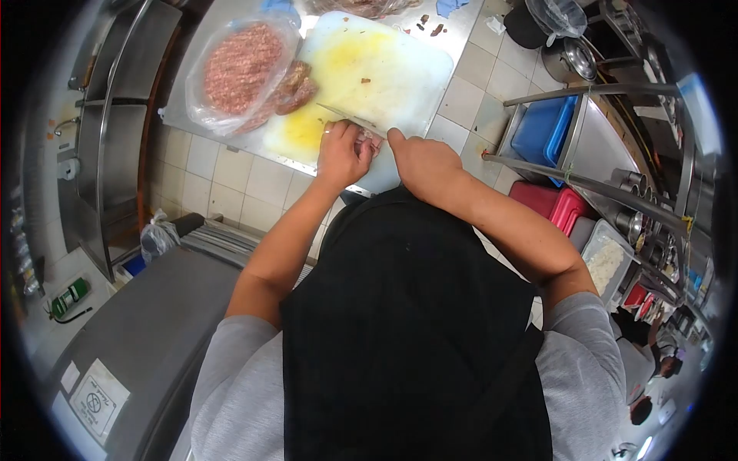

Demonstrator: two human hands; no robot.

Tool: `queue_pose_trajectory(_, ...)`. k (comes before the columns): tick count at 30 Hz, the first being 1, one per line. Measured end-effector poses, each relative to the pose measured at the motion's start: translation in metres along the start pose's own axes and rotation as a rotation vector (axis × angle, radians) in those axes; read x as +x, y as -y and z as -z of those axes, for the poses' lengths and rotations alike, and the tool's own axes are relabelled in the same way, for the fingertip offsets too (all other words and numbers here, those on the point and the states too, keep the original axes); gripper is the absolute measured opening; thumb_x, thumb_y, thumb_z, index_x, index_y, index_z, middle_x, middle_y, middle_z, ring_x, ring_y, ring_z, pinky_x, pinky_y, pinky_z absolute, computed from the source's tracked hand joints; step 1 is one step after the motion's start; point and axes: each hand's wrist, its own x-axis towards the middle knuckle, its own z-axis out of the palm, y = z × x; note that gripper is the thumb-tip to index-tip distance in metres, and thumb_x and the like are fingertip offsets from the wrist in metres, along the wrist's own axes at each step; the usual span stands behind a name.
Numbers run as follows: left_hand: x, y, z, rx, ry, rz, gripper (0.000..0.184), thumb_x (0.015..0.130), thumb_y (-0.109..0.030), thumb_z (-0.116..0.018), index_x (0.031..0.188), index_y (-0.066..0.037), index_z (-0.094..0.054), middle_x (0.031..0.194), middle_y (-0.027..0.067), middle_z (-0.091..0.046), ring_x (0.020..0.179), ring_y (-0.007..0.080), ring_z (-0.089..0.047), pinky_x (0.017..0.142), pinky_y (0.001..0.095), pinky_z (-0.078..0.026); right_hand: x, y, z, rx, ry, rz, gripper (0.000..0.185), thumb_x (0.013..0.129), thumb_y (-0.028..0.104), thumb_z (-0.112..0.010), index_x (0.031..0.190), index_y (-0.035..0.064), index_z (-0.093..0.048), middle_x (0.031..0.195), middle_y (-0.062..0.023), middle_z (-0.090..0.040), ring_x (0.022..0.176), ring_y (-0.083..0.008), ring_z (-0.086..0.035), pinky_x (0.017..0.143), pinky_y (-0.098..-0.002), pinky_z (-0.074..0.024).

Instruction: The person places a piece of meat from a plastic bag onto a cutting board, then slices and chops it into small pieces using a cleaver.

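My right hand [425, 167] is closed round the handle of a knife [347, 117], whose blade points left across the cutting board. My left hand [342, 156] has its fingers curled over a small piece of meat [371, 141] close beside the blade. Whether the edge touches the meat cannot be made out. Under both lies a white cutting board [419, 65] with yellow stains and a small scrap on it. At its left side a clear plastic bag of ground meat [243, 67] rests, with a darker chunk of meat [297, 88] next to it.
The board lies on a metal table [178, 104]. To the right stand a metal rack [607, 134], a blue bin [542, 131], a red bin [547, 203] and a tub of pale food [607, 261]. Another person [642, 361] is at lower right; a grey counter-like surface [161, 307] is at lower left.
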Motion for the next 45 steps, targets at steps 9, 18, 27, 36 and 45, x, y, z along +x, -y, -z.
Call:
queue_pose_trajectory(9, 0.000, 0.001, 0.002, -0.023, -0.020, 0.040, 0.036, 0.079, -0.015, -0.075, 0.108, 0.003, -0.062, 0.108, 0.0240, -0.061, 0.103, 0.0447, -0.057, 0.092, 0.0506, -0.049, 0.030, -0.020, -0.025, 0.021, 0.054, -0.029, 0.024, 0.095, 0.003, -0.054, 0.119, -0.0006, -0.051, 0.098, -0.0261, -0.075, 0.093, -0.0442, -0.076, 0.077, -0.0549, -0.0594)
queue_pose_trajectory(18, -0.001, 0.001, -0.002, 0.003, -0.064, 0.054, 0.034, 0.080, -0.014, -0.073, 0.108, 0.004, -0.065, 0.108, 0.0248, -0.062, 0.103, 0.0441, -0.058, 0.093, 0.0509, -0.051, -0.007, 0.004, 0.016, -0.069, 0.088, -0.039, 0.025, 0.094, 0.002, -0.057, 0.118, -0.0006, -0.051, 0.094, -0.0253, -0.075, 0.089, -0.0442, -0.076, 0.076, -0.0544, -0.0598)
queue_pose_trajectory(27, -0.004, 0.005, 0.000, -0.043, -0.069, 0.053, 0.036, 0.078, -0.014, -0.076, 0.107, 0.003, -0.065, 0.104, 0.0231, -0.063, 0.101, 0.0434, -0.058, 0.090, 0.0492, -0.051, 0.035, -0.012, -0.022, 0.010, 0.044, -0.014, 0.025, 0.096, 0.003, -0.053, 0.121, -0.0020, -0.051, 0.097, -0.0279, -0.075, 0.090, -0.0449, -0.075, 0.079, -0.0547, -0.0598)
queue_pose_trajectory(36, -0.010, 0.009, -0.003, -0.063, -0.056, 0.084, 0.034, 0.078, -0.016, -0.077, 0.105, 0.003, -0.066, 0.101, 0.0216, -0.064, 0.097, 0.0429, -0.059, 0.088, 0.0487, -0.051, 0.016, -0.015, -0.024, -0.019, 0.102, -0.027, 0.027, 0.095, 0.001, -0.053, 0.121, -0.0027, -0.050, 0.099, -0.0293, -0.074, 0.093, -0.0461, -0.075, 0.081, -0.0550, -0.0594)
queue_pose_trajectory(45, -0.013, 0.011, 0.000, -0.101, -0.162, 0.036, 0.029, 0.080, -0.013, -0.073, 0.104, 0.002, -0.066, 0.098, 0.0212, -0.063, 0.096, 0.0420, -0.060, 0.087, 0.0483, -0.052, 0.017, 0.004, 0.001, -0.060, 0.090, -0.013, 0.027, 0.095, 0.002, -0.054, 0.122, -0.0026, -0.049, 0.100, -0.0296, -0.074, 0.096, -0.0464, -0.075, 0.082, -0.0559, -0.0588)
